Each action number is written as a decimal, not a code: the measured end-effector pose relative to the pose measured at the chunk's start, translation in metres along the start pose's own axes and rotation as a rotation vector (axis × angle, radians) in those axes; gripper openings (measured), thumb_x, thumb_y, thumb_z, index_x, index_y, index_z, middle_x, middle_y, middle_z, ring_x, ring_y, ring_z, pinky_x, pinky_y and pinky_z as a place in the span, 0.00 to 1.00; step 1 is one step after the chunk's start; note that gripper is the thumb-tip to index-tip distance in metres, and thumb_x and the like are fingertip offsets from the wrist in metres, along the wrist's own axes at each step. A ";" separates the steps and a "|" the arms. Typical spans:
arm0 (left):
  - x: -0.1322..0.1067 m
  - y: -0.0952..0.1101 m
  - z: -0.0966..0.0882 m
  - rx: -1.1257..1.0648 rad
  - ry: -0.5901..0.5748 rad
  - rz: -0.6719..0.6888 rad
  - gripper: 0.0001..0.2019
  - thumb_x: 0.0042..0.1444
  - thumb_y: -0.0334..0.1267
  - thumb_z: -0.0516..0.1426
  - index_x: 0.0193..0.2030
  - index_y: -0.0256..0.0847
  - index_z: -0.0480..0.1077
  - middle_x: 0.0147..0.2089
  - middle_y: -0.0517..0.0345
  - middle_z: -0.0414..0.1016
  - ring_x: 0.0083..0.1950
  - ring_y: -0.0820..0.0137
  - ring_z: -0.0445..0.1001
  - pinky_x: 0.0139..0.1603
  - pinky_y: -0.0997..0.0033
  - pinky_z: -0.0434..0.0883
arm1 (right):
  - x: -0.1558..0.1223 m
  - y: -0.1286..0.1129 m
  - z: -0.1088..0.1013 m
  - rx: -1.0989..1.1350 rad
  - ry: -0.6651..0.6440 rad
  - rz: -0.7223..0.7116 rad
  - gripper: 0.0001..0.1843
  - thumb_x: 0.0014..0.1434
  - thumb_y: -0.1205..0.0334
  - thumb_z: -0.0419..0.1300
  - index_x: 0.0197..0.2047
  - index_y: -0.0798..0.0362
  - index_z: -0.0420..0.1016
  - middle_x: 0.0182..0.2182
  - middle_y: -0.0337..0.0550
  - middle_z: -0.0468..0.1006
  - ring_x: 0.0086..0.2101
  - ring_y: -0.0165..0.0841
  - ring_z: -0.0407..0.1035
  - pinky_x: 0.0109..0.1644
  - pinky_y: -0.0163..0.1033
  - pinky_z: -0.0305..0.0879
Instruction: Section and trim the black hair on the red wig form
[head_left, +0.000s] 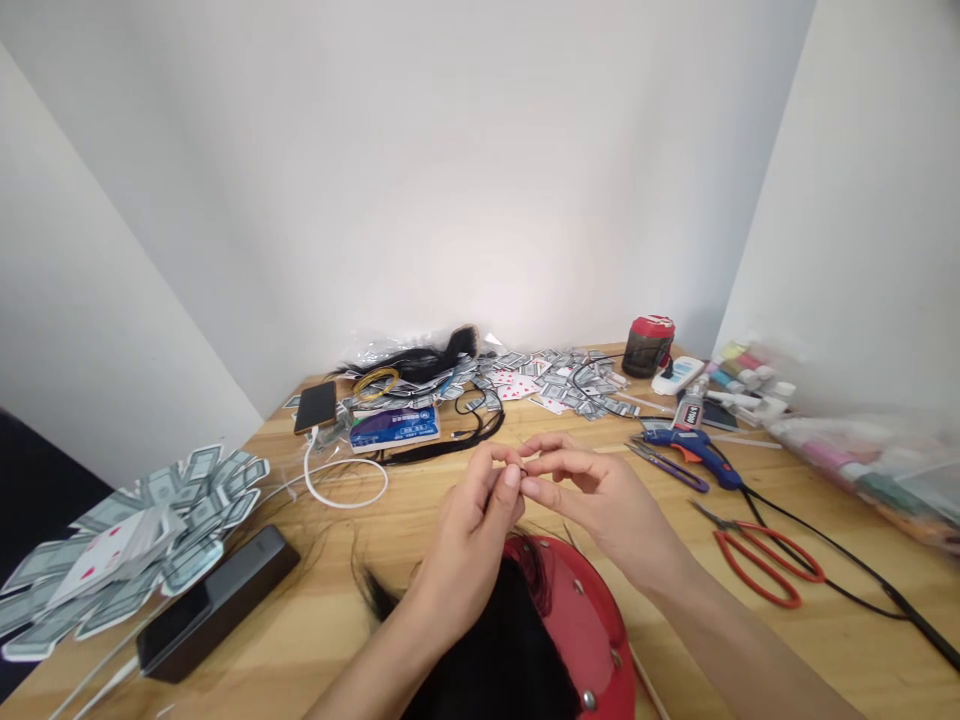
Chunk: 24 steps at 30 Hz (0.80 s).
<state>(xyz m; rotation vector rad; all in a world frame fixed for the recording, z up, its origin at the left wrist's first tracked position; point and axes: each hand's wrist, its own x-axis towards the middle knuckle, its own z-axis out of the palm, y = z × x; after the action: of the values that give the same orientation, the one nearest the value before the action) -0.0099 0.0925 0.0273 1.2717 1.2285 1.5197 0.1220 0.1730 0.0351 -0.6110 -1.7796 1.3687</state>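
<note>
My left hand (480,510) and my right hand (581,485) meet above the wooden table (390,540), fingertips pinched together on something tiny that I cannot make out. Both hands are closed in a pinch. Just below them lies a red round piece (592,620) with metal studs, partly covered by black hair (495,660) at the near edge. Thin strands of hair trail over the table to the left of it.
Red scissors (757,560), a blue glue gun (694,450) with black cord and purple snips (667,465) lie right. Playing cards (562,385) are scattered at the back; a card fan (127,540) and dark phone (214,600) sit left. A charging phone (316,405), blue box (394,425), red-lidded jar (649,345).
</note>
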 end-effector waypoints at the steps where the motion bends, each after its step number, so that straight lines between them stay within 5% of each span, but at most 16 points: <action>1: -0.001 0.001 0.000 -0.001 -0.009 -0.009 0.11 0.68 0.51 0.50 0.43 0.46 0.62 0.30 0.66 0.58 0.30 0.73 0.55 0.31 0.76 0.57 | 0.000 0.000 0.000 0.028 -0.005 0.006 0.06 0.55 0.55 0.69 0.33 0.48 0.85 0.44 0.45 0.79 0.47 0.42 0.73 0.51 0.48 0.66; 5: -0.004 0.008 -0.003 0.214 0.011 0.061 0.08 0.70 0.46 0.47 0.46 0.47 0.61 0.30 0.66 0.62 0.30 0.73 0.59 0.32 0.75 0.59 | -0.002 0.000 -0.005 0.070 0.001 0.000 0.06 0.56 0.56 0.68 0.32 0.49 0.83 0.44 0.43 0.78 0.47 0.40 0.73 0.51 0.46 0.66; 9: -0.007 0.017 -0.006 0.724 0.025 0.321 0.08 0.69 0.36 0.48 0.39 0.43 0.67 0.34 0.59 0.74 0.33 0.71 0.71 0.35 0.73 0.63 | -0.005 -0.008 -0.009 -0.019 0.063 -0.054 0.08 0.58 0.56 0.66 0.31 0.49 0.80 0.45 0.44 0.76 0.50 0.41 0.71 0.55 0.46 0.63; 14: -0.024 0.038 -0.010 1.116 0.046 0.547 0.10 0.66 0.29 0.49 0.34 0.42 0.66 0.30 0.59 0.74 0.29 0.70 0.73 0.30 0.73 0.65 | -0.011 -0.013 -0.021 -0.269 0.062 -0.117 0.07 0.61 0.55 0.63 0.34 0.48 0.79 0.49 0.44 0.76 0.54 0.42 0.69 0.59 0.48 0.61; 17: -0.041 0.054 -0.018 1.217 0.134 0.644 0.09 0.67 0.30 0.49 0.35 0.43 0.66 0.28 0.61 0.73 0.27 0.71 0.73 0.27 0.74 0.65 | -0.024 0.007 -0.040 -0.638 0.105 -0.025 0.11 0.64 0.54 0.57 0.45 0.48 0.76 0.47 0.48 0.79 0.43 0.42 0.75 0.47 0.46 0.69; 19: -0.052 0.059 -0.025 1.282 0.151 0.689 0.09 0.67 0.31 0.49 0.36 0.44 0.66 0.28 0.61 0.74 0.27 0.71 0.74 0.28 0.74 0.66 | -0.039 0.028 -0.052 -0.876 0.003 0.118 0.10 0.61 0.57 0.57 0.41 0.51 0.76 0.39 0.49 0.81 0.33 0.42 0.76 0.37 0.45 0.69; 21: -0.063 0.059 -0.030 1.338 0.104 0.712 0.09 0.67 0.31 0.49 0.37 0.44 0.68 0.32 0.60 0.79 0.31 0.70 0.78 0.31 0.74 0.69 | -0.057 0.049 -0.059 -0.904 -0.103 0.189 0.06 0.57 0.60 0.59 0.34 0.51 0.77 0.31 0.47 0.81 0.28 0.42 0.76 0.30 0.42 0.68; 24: -0.074 0.049 -0.028 1.392 -0.071 0.785 0.14 0.68 0.30 0.45 0.39 0.42 0.71 0.45 0.54 0.84 0.44 0.66 0.82 0.40 0.74 0.75 | -0.077 0.067 -0.057 -0.940 -0.193 0.223 0.08 0.59 0.63 0.55 0.33 0.51 0.76 0.33 0.49 0.81 0.33 0.43 0.77 0.34 0.42 0.70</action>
<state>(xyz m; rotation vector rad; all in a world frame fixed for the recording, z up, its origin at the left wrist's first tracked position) -0.0232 0.0053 0.0584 2.9165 1.9408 0.8845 0.2066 0.1662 -0.0457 -1.2186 -2.5562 0.6552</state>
